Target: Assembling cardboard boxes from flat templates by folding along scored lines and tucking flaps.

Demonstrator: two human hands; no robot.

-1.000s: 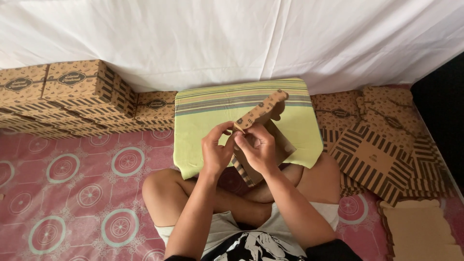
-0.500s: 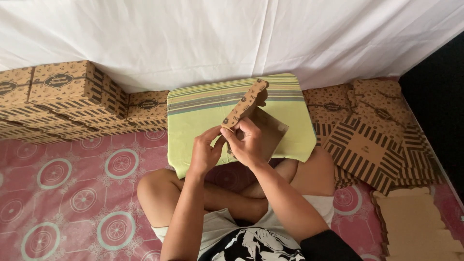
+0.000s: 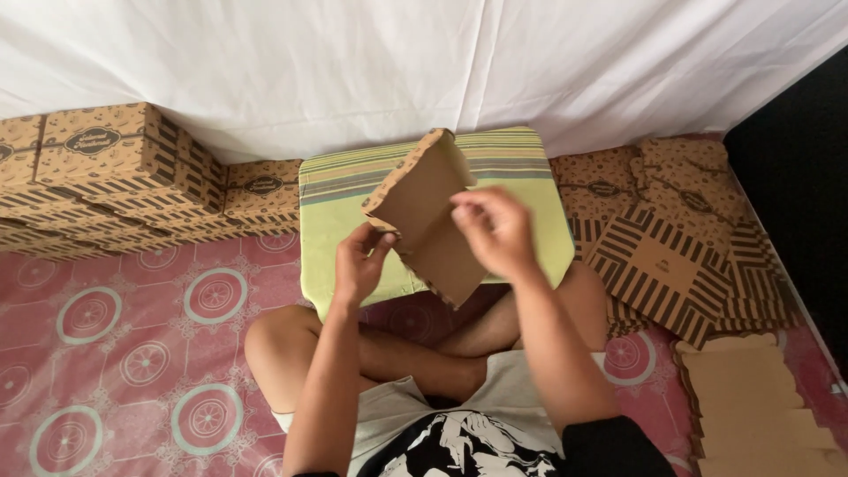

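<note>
While sitting cross-legged, the person is folding a box blank (image 3: 433, 216) above the cushion (image 3: 344, 181): left hand (image 3: 358, 265) pinching its lower edge, right hand (image 3: 495, 230) curled on its face. Walls half raised; finished boxes (image 3: 115, 163) stacked left, flat blanks (image 3: 671, 265) waiting right.

left hand (image 3: 358, 265) grips cardboard sheet (image 3: 433, 216) | right hand (image 3: 495, 231) on it | above green cushion (image 3: 340, 190)
</note>
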